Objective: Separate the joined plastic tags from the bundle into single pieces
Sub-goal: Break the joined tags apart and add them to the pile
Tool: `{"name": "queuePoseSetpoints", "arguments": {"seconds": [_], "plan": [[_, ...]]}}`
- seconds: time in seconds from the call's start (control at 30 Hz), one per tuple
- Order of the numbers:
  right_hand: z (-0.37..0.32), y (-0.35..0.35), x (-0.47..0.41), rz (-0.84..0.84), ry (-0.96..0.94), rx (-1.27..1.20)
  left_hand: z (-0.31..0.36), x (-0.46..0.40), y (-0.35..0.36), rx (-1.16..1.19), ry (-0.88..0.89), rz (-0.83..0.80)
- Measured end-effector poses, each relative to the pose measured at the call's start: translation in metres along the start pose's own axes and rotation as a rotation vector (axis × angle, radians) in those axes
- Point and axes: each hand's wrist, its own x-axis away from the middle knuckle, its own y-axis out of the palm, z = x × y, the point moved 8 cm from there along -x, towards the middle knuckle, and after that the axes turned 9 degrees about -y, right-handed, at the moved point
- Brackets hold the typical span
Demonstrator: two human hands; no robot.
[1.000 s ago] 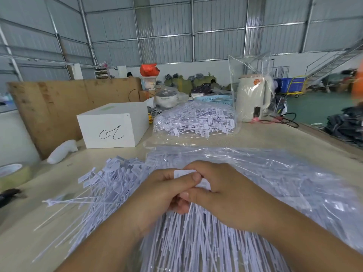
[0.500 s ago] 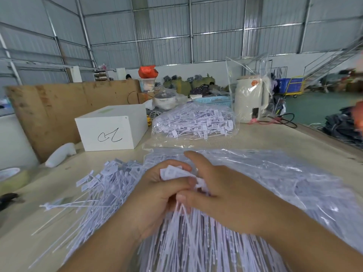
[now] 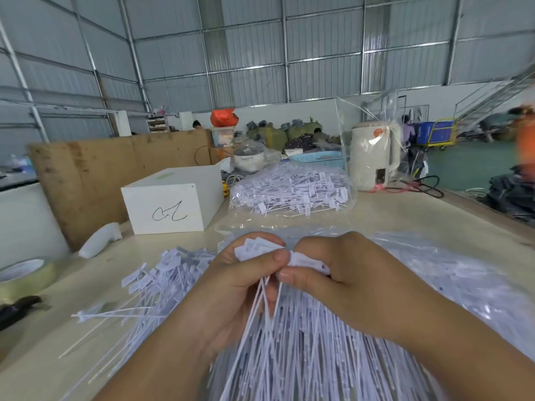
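Pinched between both hands, a small bunch of joined plastic tags (image 3: 262, 250) is held up just in front of the white box (image 3: 173, 204), with the thin tails hanging down toward the camera. The left hand (image 3: 231, 293) is curled around the flat tag heads, thumb pressed across the top, so its grip is closed on the bunch. The right hand (image 3: 344, 273) is closed too, its thumb and fingers pinching a white tag head (image 3: 307, 260) at the right edge of that same bunch; the two thumbs are nearly touching.

A loose pile of tags (image 3: 162, 282) is spread out on the worktop (image 3: 405, 209) nearer than the box and a bit to its left, heads pointing toward the box, a few single tails sticking out sideways. A much bigger heap of tags (image 3: 304, 357) is lying under the hands, and to the right of it more are seen inside clear plastic (image 3: 451, 273). Right beside the box, on its right, a clear bag of tags (image 3: 292, 192) is sitting, and further right of that a cream kettle (image 3: 373, 157) wrapped in clear film can be seen.

Left of the box, a white plastic piece (image 3: 100, 240) is lying against a brown board (image 3: 95, 172) that is propped up behind. A tape roll (image 3: 26, 276) is parked further left, close to the worktop edge, with something black (image 3: 17, 309) just below it that can't be made out.
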Motion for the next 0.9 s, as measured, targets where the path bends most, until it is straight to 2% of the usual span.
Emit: {"name": "queuePoseSetpoints", "arguments": {"seconds": [0.27, 0.4, 0.5, 0.57, 0.7, 0.73, 0.8, 0.9], "plan": [[0.012, -0.009, -0.001, 0.103, 0.032, -0.134, 0.033, -0.02, 0.018, -0.098, 0.109, 0.043], [0.015, -0.005, 0.0, 0.067, 0.068, -0.087, 0.023, -0.017, 0.015, -0.127, 0.155, 0.077], [0.015, 0.003, 0.001, 0.121, 0.106, -0.055, 0.015, -0.011, 0.007, -0.062, 0.22, 0.14], [0.007, 0.006, -0.001, 0.197, 0.108, -0.017, 0.016, -0.006, 0.005, -0.019, 0.254, 0.152], [0.02, -0.031, 0.007, 0.639, 0.161, -0.289, 0.016, 0.002, -0.006, 0.027, 0.231, 0.199], [0.023, -0.039, 0.008, 0.668, 0.131, -0.308, 0.015, 0.003, -0.009, 0.017, 0.226, 0.215], [0.024, -0.037, 0.007, 0.556, 0.067, -0.342, 0.013, 0.0, -0.012, 0.006, 0.217, 0.232], [0.019, -0.007, 0.001, 0.231, 0.053, -0.315, 0.006, -0.005, -0.006, -0.044, 0.212, 0.214]]}}
